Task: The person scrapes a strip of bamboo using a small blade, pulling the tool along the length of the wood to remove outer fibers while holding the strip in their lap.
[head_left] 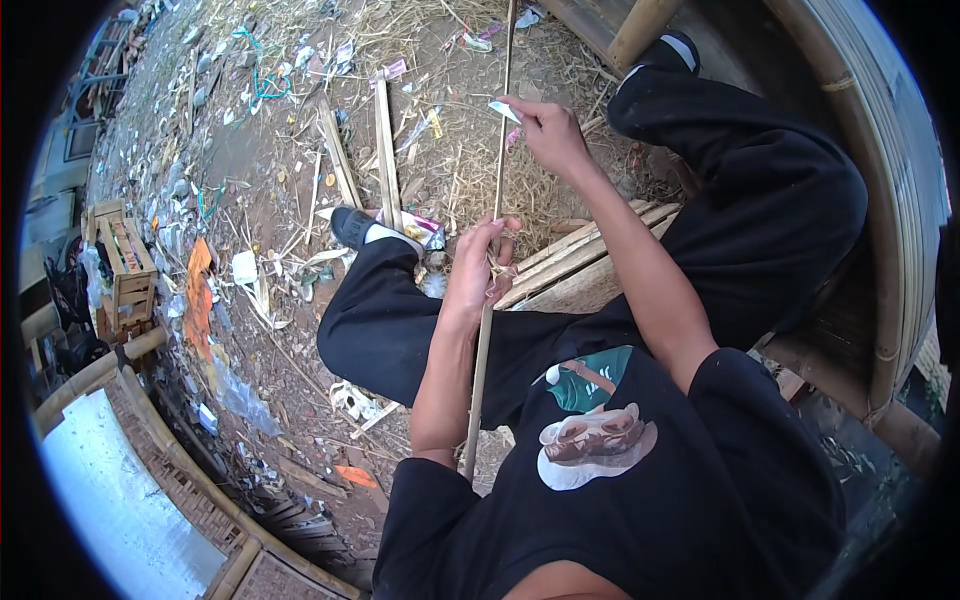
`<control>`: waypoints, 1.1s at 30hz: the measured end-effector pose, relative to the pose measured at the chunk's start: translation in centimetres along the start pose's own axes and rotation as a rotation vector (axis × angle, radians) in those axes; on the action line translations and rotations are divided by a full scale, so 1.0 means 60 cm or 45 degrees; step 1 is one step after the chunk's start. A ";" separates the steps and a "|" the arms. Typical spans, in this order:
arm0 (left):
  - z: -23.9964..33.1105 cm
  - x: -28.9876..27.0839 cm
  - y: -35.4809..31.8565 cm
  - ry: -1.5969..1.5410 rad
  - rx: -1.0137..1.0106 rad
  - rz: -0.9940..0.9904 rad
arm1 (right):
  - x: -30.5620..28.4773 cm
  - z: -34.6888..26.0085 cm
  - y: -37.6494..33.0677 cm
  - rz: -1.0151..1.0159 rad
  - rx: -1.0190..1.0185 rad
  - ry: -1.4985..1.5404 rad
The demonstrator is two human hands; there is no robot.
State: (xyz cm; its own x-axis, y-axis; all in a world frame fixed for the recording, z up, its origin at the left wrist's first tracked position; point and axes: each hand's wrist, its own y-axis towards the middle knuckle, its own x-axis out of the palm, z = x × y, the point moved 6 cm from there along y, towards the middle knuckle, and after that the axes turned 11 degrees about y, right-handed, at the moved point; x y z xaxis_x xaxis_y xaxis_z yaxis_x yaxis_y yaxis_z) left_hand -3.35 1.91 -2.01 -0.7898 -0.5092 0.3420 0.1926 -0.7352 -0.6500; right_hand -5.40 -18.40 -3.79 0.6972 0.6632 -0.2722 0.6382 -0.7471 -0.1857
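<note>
A long thin bamboo strip [481, 385] runs upright through the picture, from beside my left arm to the top edge. My left hand [478, 268] is closed around it, with thin curled shavings at the fingers. Farther up, my right hand [550, 135] pinches a small pale, pointed, flat piece [503, 110] that lies against the strip. Whether that piece is a blade or folded material, I cannot tell. Part of the strip is hidden behind my left hand.
Split bamboo pieces [585, 250] lie between my legs. More flat wooden strips [386, 150] rest beyond my left foot. Litter and straw cover the ground. A wooden crate [130, 265] stands at left, a bamboo-framed woven panel [150, 430] at lower left, and bamboo poles [885, 250] at right.
</note>
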 end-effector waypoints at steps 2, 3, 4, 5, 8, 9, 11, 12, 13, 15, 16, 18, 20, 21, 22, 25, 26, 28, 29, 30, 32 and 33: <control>-0.002 -0.006 0.000 0.075 0.047 -0.006 | 0.004 0.018 0.001 -0.049 0.098 -0.006; 0.000 -0.001 0.001 0.076 0.046 -0.013 | 0.004 0.032 0.010 -0.018 -0.075 0.028; 0.001 -0.001 0.000 0.113 0.040 0.017 | 0.006 0.024 0.010 0.004 -0.249 0.063; 0.002 -0.003 -0.001 0.150 0.035 0.046 | 0.006 0.030 0.011 0.003 -0.248 0.062; -0.002 -0.006 -0.004 0.128 0.048 0.026 | 0.010 0.042 0.011 -0.079 -0.028 0.169; -0.004 -0.008 -0.003 0.126 0.050 0.028 | 0.016 0.041 0.008 -0.178 0.031 0.191; -0.003 -0.016 0.003 0.166 0.073 0.123 | 0.028 0.042 -0.004 -0.273 0.086 0.212; -0.003 -0.016 0.004 0.166 0.076 0.123 | 0.039 0.037 -0.012 -0.254 -0.005 0.165; 0.001 -0.017 0.007 0.184 0.093 0.142 | 0.044 0.031 -0.011 -0.237 -0.103 0.119; -0.002 -0.018 0.012 0.201 0.092 0.166 | 0.034 0.034 -0.005 -0.227 -0.087 0.182; -0.001 -0.019 0.011 0.202 0.092 0.169 | 0.027 0.036 -0.009 -0.215 -0.052 0.245; 0.003 -0.018 0.010 0.201 0.102 0.121 | 0.015 0.038 -0.005 -0.209 0.006 0.287; 0.002 -0.012 0.014 0.215 0.107 0.111 | -0.006 0.047 0.007 -0.017 -0.031 0.269; 0.000 -0.006 0.015 0.227 0.115 0.100 | -0.011 0.052 0.010 -0.009 -0.032 0.268; -0.001 -0.005 0.015 0.240 0.122 0.095 | -0.015 0.052 0.011 0.054 -0.005 0.292; -0.004 -0.002 0.016 0.288 0.137 0.087 | -0.029 0.040 0.018 0.118 0.012 0.272; -0.005 -0.002 0.016 0.316 0.146 0.105 | -0.032 0.034 0.019 0.114 -0.001 0.224; -0.005 -0.005 0.015 0.378 0.152 0.135 | -0.026 0.029 0.019 0.107 -0.053 0.194; -0.004 -0.008 0.015 0.437 0.161 0.168 | -0.024 0.025 0.019 0.096 -0.108 0.163; -0.005 -0.012 0.019 0.435 0.163 0.168 | -0.021 0.027 0.015 0.095 -0.110 0.160; 0.013 -0.027 0.020 0.604 0.326 0.243 | 0.014 0.029 0.003 -0.170 -0.111 0.230; 0.010 -0.037 0.019 0.535 0.258 0.243 | 0.017 0.031 0.000 -0.179 -0.114 0.228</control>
State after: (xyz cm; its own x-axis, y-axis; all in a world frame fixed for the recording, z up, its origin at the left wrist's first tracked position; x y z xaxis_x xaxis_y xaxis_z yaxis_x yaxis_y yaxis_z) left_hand -1.03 1.94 -3.07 -0.8876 -0.4496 -0.1001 0.4327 -0.7396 -0.5155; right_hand -5.30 -17.78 -5.79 0.6409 0.7638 -0.0763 0.7541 -0.6451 -0.1231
